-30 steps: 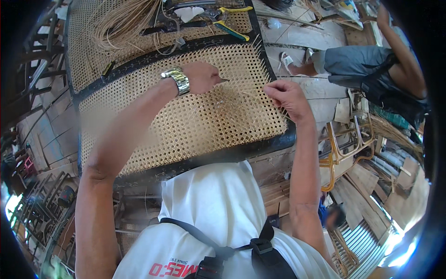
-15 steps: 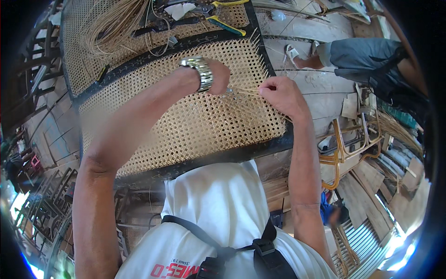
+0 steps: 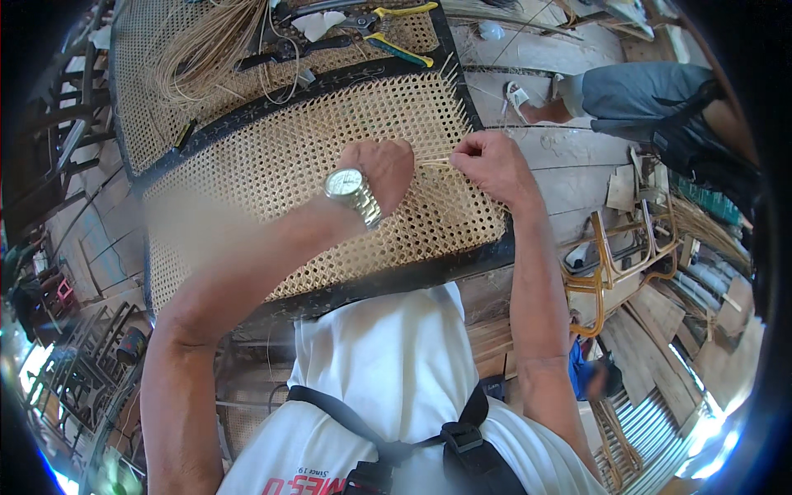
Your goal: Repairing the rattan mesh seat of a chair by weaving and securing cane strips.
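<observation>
A woven cane panel (image 3: 297, 165) with a dark frame lies in front of me, its open weave full of small holes. Over its right half, my left hand (image 3: 379, 169) is closed with the knuckles up; its fingertips and whatever they grip are hidden. A metal watch (image 3: 351, 188) sits on that wrist. At the panel's right edge my right hand (image 3: 495, 169) pinches a pale cane strand (image 3: 433, 162) between thumb and finger. The strand spans the gap between both hands. Loose strand ends (image 3: 452, 87) stick out along the panel's right edge.
Beyond the panel's dark crossbar (image 3: 247, 115) lie a coil of cane (image 3: 198, 49), yellow-handled pruning shears (image 3: 400, 51) and a dark cutter (image 3: 183, 135). Another person's leg in grey shorts (image 3: 635, 91) is at the right. Bent chair frames (image 3: 602, 272) stand lower right, dark chair frames (image 3: 74, 363) at left.
My left hand has turned and shifted slightly, so its back and the watch face now show. The right hand has moved a little left, still pinching the strand.
</observation>
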Available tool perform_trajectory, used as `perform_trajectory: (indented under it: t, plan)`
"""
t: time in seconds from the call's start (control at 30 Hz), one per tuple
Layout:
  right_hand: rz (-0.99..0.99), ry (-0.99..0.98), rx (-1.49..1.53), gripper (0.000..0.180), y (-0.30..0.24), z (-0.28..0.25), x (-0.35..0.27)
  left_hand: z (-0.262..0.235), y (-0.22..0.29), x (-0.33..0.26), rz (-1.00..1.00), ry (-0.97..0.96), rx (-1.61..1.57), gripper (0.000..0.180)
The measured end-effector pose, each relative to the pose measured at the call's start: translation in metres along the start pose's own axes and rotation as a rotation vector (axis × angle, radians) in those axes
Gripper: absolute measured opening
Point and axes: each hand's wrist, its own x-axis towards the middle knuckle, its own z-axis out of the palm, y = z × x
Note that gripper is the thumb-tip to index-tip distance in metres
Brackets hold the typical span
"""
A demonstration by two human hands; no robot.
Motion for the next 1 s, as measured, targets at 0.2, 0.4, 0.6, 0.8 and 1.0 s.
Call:
perform_trajectory:
  t: [0.2, 0.4, 0.6, 0.8, 1.0]
  plan:
    - [-0.081, 0.036, 0.032, 0.026, 0.011, 0.027, 0.007, 0.012, -0.012, 0.007, -0.067, -0.013, -0.049, 0.02]
    - [-0.068, 0.002, -0.059, 0.026, -0.009, 0.025, -0.006, -0.013, -0.041, 0.052, -0.237, -0.532, -0.455, 0.055]
    - [-0.073, 0.048, -0.194, 0.021, -0.015, 0.036, -0.007, -0.045, -0.099, 0.043, -0.124, -0.307, 0.046, 0.046]
    - [-0.21, -0.01, -0.122, 0.025, -0.019, 0.047, 0.002, -0.118, -0.206, 0.003, -0.171, 0.054, 0.185, 0.051]
    - [-0.398, -0.28, 0.886, 0.044, -0.04, 0.06, 0.039, -0.154, -0.158, -0.011, -0.026, 0.167, -0.221, 0.045]
